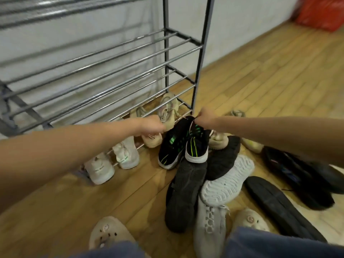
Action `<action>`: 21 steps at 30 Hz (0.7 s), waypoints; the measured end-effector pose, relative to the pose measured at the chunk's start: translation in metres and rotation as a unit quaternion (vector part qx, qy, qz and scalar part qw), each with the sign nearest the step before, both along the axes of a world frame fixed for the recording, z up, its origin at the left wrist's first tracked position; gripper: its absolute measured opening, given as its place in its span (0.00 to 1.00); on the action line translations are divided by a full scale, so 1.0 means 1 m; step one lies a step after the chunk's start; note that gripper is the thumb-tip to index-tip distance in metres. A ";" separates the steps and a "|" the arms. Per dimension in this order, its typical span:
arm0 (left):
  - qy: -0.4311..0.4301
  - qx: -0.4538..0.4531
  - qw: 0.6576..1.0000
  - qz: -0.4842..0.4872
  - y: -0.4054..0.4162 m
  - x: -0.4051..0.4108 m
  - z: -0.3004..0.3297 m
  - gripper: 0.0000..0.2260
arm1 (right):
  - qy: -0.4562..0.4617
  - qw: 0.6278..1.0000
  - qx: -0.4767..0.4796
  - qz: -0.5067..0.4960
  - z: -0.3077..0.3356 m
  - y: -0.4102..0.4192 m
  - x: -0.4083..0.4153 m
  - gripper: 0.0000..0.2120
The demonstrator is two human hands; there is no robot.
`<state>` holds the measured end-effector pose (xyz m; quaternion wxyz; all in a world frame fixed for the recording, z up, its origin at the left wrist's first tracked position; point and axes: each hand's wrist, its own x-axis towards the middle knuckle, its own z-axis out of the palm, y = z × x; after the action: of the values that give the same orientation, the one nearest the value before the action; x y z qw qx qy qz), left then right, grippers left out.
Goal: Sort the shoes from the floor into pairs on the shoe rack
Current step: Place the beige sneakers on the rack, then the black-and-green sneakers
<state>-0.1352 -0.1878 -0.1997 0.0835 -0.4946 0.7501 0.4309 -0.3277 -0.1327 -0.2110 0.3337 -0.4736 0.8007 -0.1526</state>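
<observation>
We see the shoe rack (pixel 111 58) fill the upper left of the frame. On its lowest bars sit two white shoes (pixel 113 161) and two tan shoes (pixel 163 116). Their heels point toward us and their toes point to the wall. Our left hand (pixel 150 125) is curled around the heel of a tan shoe. Our right hand (pixel 204 116) pinches the heels of two black and green shoes (pixel 178 144) in the middle of the frame. They hang long and tilted, toes down toward us. More shoes lie in a pile (pixel 223 179) on the floor at lower right.
</observation>
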 end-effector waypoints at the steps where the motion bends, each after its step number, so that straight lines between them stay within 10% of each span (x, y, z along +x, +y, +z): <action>1: -0.012 -0.005 1.000 -0.028 0.002 0.000 0.010 0.07 | -0.002 1.000 0.000 -0.002 0.003 0.006 -0.002 0.14; 16: 0.042 -0.003 0.999 -0.032 -0.006 -0.022 -0.090 0.09 | 0.023 0.990 0.081 -0.110 -0.096 -0.003 -0.038 0.19; 21: 0.072 -0.004 0.997 0.014 -0.019 -0.034 -0.120 0.09 | -0.125 0.970 0.082 -0.193 -0.133 -0.021 -0.046 0.22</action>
<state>-0.1695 -0.2070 -0.3198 0.0210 -0.4731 0.7488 0.4637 -0.3735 -0.1541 -0.3438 0.4332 -0.2582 0.8387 -0.2058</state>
